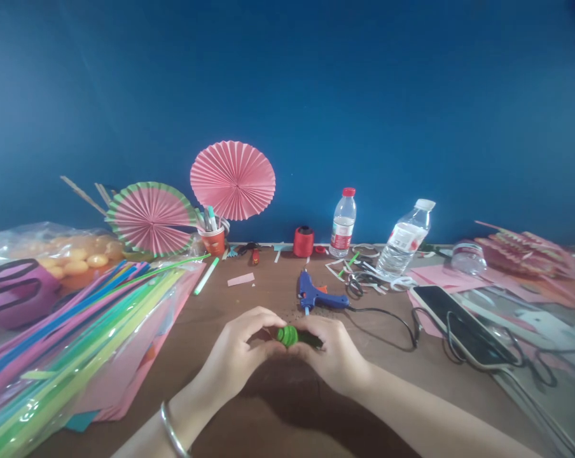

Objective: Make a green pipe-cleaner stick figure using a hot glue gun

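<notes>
A small ribbed green coil (288, 336) is held between both hands above the near middle of the table; its exact material is too small to tell. My left hand (252, 337) pinches it from the left with thumb and fingertips, a silver bangle round its wrist. From the right, the closed fingers of my right hand (328, 346) grip the same coil. A dark narrow gap shows under the right fingers, and what lies inside it is hidden. Just beyond the hands lies a blue hot glue gun (318, 292), its black cord running off to the right.
Bagged colourful strips (91, 337) cover the left side. Pleated pink paper fans (233, 180) stand at the back near a red cup of pens (213, 240). Two water bottles (343, 229), a red thread spool (303, 242) and scissors (355, 286) sit behind; a phone (464, 324) lies right.
</notes>
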### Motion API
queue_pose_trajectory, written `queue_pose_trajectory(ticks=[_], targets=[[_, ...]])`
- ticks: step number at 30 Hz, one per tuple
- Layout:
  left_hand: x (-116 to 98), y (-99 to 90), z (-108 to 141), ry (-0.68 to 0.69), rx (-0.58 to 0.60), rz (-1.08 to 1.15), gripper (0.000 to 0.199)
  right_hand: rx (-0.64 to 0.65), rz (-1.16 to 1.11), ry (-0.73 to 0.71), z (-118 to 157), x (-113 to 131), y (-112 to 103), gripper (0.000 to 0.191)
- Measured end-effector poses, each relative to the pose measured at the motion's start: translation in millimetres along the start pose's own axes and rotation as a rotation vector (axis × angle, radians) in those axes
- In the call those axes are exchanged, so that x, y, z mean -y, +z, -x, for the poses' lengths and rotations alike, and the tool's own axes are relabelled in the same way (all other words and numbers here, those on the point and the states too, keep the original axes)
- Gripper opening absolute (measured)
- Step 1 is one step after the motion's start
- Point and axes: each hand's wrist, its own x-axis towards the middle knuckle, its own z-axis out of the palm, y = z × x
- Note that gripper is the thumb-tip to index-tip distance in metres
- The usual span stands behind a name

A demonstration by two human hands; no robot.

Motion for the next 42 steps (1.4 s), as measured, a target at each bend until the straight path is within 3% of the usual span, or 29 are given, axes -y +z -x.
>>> queue_pose_trajectory(ticks=[14,20,26,34,37,39,42], targets=[[0,-0.2,-1,0.053,0.058,0.005,0.019,0.190,-0.164,0.193,-4,-1,-3,0.018],[-1,-1.4,1,0.089,0.073,-0.037,0.019,0.262,-0.517,0.305,-3,-6,-1,0.031],[-3,-0.8,1,0.090,0.097,-0.019,0.015,0.350,-0.863,0.600,-4,-9,0,0.031],[-4,1.2,1,0.039,0.133,0.131,0.016,0.660,-1.260,0.754,-6,-13,1,0.036],[-7,1.4,1,0.014,0.147,0.160,0.013,0.659,-1.143,0.720,-5,-13,2,0.042],[-8,1.5,1,-0.021,0.122,0.148,0.010,0.540,-0.929,0.609,-6,-10,1,0.043],[-6,1.8,1,-0.074,0.048,0.092,0.009,0.294,-0.535,0.354,-6,-2,-2,0.029]])
